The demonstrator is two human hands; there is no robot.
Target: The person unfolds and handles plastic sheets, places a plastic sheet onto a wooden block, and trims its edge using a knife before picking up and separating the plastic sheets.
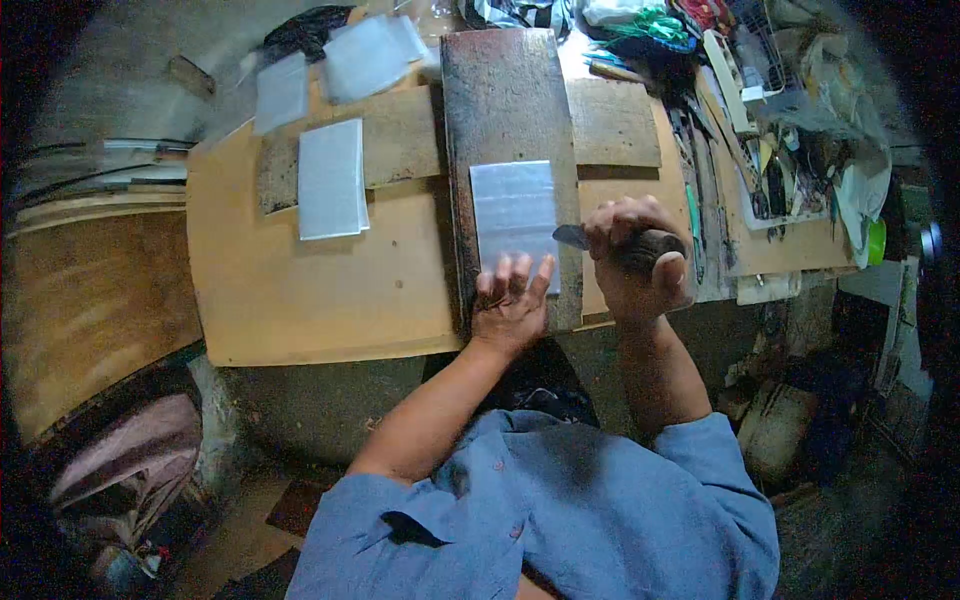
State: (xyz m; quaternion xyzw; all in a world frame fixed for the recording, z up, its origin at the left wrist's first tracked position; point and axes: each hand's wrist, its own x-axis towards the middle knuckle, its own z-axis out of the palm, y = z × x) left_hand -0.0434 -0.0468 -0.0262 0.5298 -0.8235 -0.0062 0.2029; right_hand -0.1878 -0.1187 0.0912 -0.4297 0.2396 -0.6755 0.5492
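A long dark wooden board [505,95] lies lengthwise on the table, and on it rests a whitish plastic sheet stack [514,205]. My left hand [513,308] presses on the stack's near edge with its fingers spread. To the right of the board, my right hand [640,262] is wrapped round the thick dark handle of a knife [571,237]. The blade points left, with its tip close to the stack's right edge. A second whitish stack [331,180] lies to the left, partly on a flat wooden plank [405,135].
More translucent sheets [365,58] lie at the back left beside a black bag [305,32]. Tools [697,215] line the right side, near a white tray [785,205] and tangled green strings [645,27]. The table's front edge [330,357] is close to my body.
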